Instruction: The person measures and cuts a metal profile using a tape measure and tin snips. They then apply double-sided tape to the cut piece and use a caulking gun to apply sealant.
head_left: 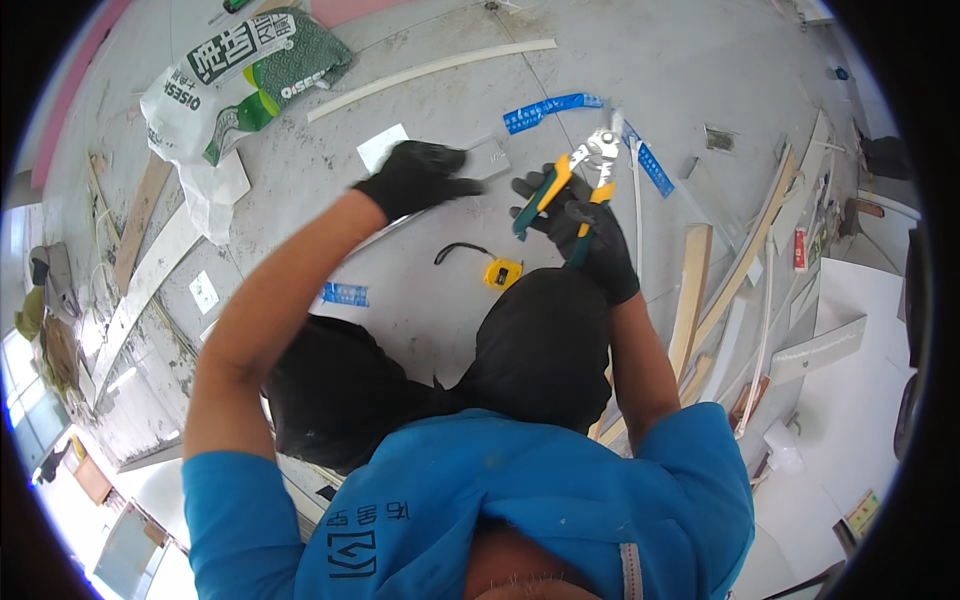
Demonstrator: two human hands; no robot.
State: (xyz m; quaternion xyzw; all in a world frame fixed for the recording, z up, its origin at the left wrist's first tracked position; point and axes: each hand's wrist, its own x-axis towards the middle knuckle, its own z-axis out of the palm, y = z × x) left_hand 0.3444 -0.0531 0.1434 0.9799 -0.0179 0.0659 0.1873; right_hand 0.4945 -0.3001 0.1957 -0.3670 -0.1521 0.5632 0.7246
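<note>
Gloved right hand (595, 240) curled around green-and-yellow cutters (603, 147), held above the floor (425, 325).
A white-and-green bag (245, 85) lies beyond, its contents hidden. The cutters look bright-metalled at the head, handles spread apart. The gloved left hand (415, 180) is partly open, thumb and fingers parted beside a grey strip (490, 158); whether they touch cannot be told.

My gloves (412, 182) look like matt cloth; the cutters (562, 170) pair a shiny metal head with smooth plastic grips. The tape measure (502, 273) is plastic, the sack (255, 75) creased, glossy plastic, my shirt (540, 470) cloth, the plank (693, 285) bare wood.
</note>
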